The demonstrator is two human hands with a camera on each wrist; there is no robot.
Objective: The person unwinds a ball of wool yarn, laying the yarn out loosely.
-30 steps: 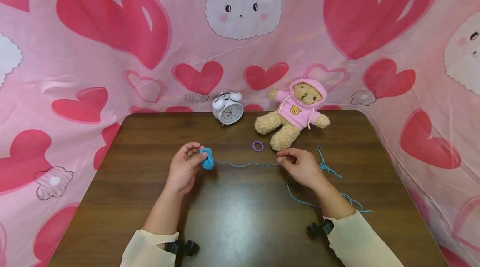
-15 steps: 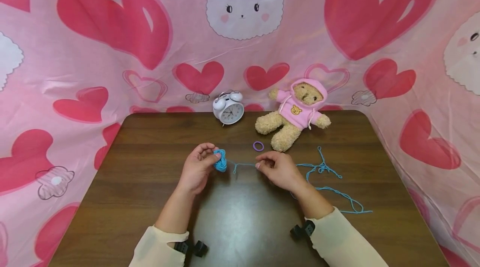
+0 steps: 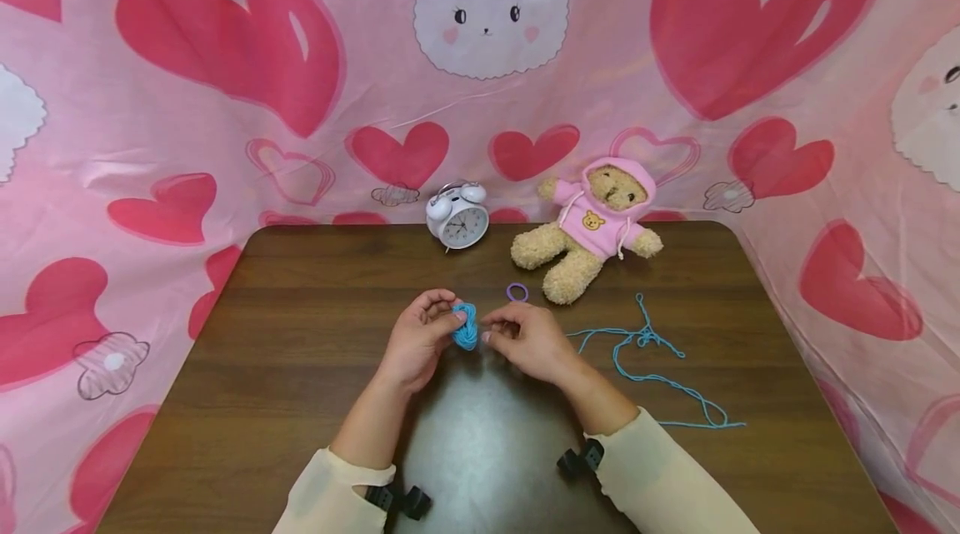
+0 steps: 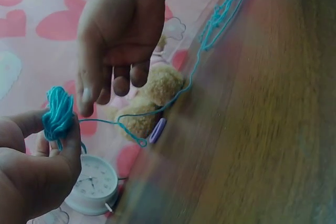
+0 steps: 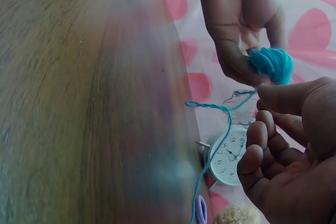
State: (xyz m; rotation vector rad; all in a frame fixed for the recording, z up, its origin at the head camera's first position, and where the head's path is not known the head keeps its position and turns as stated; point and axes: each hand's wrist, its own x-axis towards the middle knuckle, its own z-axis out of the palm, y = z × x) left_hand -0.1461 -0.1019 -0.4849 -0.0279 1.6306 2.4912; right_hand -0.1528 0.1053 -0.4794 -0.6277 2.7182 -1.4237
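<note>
A small wound bundle of blue yarn [image 3: 466, 327] is held between the thumb and fingers of my left hand [image 3: 417, 342], above the middle of the table. Close on its right is my right hand [image 3: 531, 342], with thumb and forefinger at the strand by the bundle. The right wrist view shows those fingertips meeting where the yarn strand [image 5: 230, 124] reaches the bundle [image 5: 273, 65]; the other fingers are loosely bent. From there the strand hangs with a small twisted loop [image 4: 140, 142]. Behind the right hand, more loose yarn [image 3: 660, 378] trails over the table.
A purple ring [image 3: 517, 292] lies just beyond the hands. At the back of the wooden table [image 3: 247, 401] stand a white alarm clock [image 3: 459, 217] and a teddy bear [image 3: 596, 222] in a pink hoodie. A pink heart-patterned cloth [image 3: 300, 176] hangs behind.
My left hand has moved right with the yarn bundle, and my right hand has moved left until it is beside it. The stretch of strand between them has shortened.
</note>
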